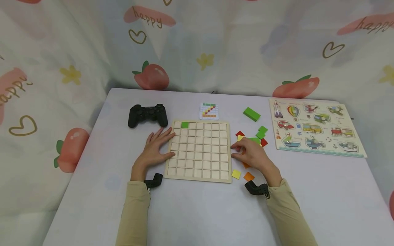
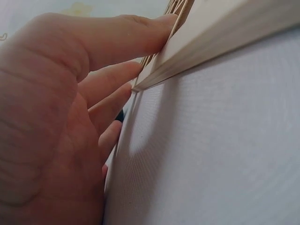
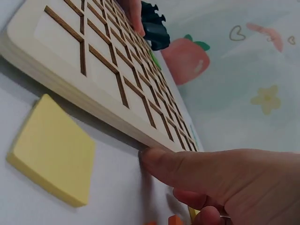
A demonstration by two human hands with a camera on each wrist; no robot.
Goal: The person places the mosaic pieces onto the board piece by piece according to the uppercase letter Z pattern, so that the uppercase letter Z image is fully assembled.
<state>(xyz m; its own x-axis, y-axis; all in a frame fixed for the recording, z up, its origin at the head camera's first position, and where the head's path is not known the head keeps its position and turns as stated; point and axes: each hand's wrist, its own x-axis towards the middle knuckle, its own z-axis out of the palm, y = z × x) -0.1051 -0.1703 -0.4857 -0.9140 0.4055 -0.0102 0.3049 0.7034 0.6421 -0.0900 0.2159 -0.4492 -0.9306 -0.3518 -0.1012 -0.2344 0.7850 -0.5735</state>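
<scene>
A wooden grid board (image 1: 198, 147) lies on the table with one green square tile (image 1: 184, 125) in its top row, second cell from the left. My left hand (image 1: 155, 148) rests at the board's left edge, thumb and fingers spread; in the left wrist view the thumb (image 2: 136, 37) lies over the rim. Against the right edge is my right hand (image 1: 253, 153). Its thumb (image 3: 173, 164) touches the board's side, and the other fingers are partly hidden behind it. Nothing shows in its grasp. A yellow tile (image 3: 54, 152) and an orange tile (image 1: 249, 176) lie nearby.
Red, green and yellow tiles, among them a red one (image 1: 264, 142), lie around the right hand. A green block (image 1: 251, 114) is farther back. Behind the board sits a pattern card (image 1: 209, 111). A black game controller (image 1: 147, 115) is back left, a picture puzzle (image 1: 317, 128) at right.
</scene>
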